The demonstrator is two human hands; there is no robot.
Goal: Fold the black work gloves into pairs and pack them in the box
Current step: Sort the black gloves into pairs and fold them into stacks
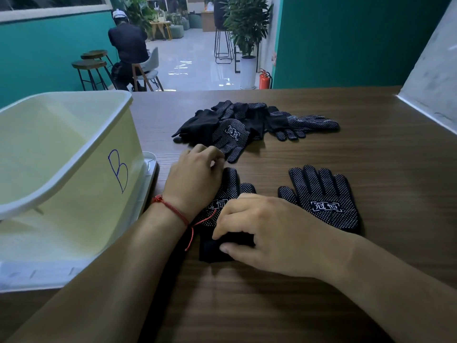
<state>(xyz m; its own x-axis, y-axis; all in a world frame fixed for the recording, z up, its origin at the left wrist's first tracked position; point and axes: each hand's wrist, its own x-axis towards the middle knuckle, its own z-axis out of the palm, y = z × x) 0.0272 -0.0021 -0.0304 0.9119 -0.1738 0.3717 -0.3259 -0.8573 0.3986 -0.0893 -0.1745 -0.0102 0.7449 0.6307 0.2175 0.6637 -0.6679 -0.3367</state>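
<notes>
As left hand (195, 179) holds glove (232, 191), right hand (267, 231) pinches.

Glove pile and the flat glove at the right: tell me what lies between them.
Nothing but bare wooden table separates the glove pile from the flat glove, as the head view shows.

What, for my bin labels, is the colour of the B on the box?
Blue B on the box, head view.

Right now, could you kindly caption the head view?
Left hand and right hand handle a black glove beside the box.
</notes>
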